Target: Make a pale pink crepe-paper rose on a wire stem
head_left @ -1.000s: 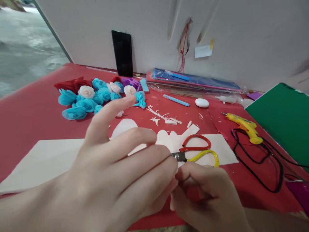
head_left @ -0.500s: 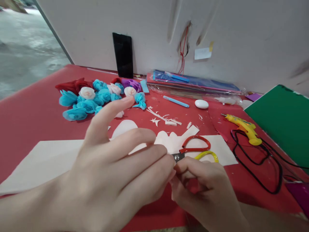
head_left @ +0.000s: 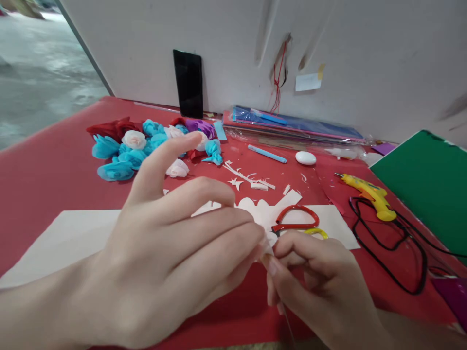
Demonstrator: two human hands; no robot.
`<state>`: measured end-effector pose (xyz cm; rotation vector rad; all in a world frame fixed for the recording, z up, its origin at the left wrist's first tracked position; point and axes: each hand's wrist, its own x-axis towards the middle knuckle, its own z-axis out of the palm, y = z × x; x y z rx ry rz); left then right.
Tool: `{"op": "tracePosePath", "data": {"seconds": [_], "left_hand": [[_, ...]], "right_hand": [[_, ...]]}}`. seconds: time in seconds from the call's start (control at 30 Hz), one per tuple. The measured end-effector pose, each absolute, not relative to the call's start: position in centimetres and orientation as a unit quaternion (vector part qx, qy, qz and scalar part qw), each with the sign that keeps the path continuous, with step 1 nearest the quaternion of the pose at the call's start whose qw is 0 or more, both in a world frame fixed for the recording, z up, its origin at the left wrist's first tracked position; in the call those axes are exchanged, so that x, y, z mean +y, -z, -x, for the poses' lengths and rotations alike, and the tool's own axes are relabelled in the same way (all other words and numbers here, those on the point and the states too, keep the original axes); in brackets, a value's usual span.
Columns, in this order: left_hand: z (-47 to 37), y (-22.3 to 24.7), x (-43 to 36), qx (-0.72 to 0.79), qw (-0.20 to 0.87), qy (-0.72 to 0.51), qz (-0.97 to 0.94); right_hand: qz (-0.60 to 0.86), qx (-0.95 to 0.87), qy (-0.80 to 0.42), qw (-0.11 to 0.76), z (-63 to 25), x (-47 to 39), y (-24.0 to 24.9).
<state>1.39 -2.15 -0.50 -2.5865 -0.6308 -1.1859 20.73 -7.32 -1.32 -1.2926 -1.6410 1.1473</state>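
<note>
My left hand point(head_left: 175, 253) is in front with its index finger raised and its other fingers closed on a pale crepe-paper petal point(head_left: 268, 248). Against it, my right hand point(head_left: 317, 282) pinches the petal's lower part between thumb and fingers. Most of the petal is hidden by my fingers. A thin strand point(head_left: 287, 321) hangs below the right fingertips. Just beyond the hands lie scissors point(head_left: 297, 226) with red and yellow handles, on a white paper sheet point(head_left: 339, 226). Several cut pale petals point(head_left: 257, 210) rest there too, partly covered by the left hand.
Blue, red, white and purple paper flowers point(head_left: 134, 159) are heaped at the back left. A black phone point(head_left: 188, 85) leans on the wall. Paper scraps point(head_left: 248, 179), a blue pen point(head_left: 267, 153) and a white oval object point(head_left: 305, 158) lie mid-table. A yellow glue gun point(head_left: 368, 194) with black cord lies right.
My hands have shifted slightly apart, and a pale petal now shows between the fingertips. The right hand moved a little right, covering more of the yellow scissor handle. A thin strand now shows.
</note>
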Motion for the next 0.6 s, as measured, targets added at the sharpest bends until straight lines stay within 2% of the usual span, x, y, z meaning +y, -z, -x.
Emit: {"op": "tracePosePath", "data": {"seconds": [0.4, 0.6], "left_hand": [[-0.7, 0.2, -2.4, -0.208, 0.145, 0.377, 0.891], [-1.9, 2.4, -4.4, -0.32, 0.115, 0.403, 0.85]], "right_hand": [[0.503, -0.647, -0.415, 0.394, -20.6, -7.4, 1.5], [0.501, -0.625, -0.444, 0.401, -20.4, -7.3, 1.9]]}}
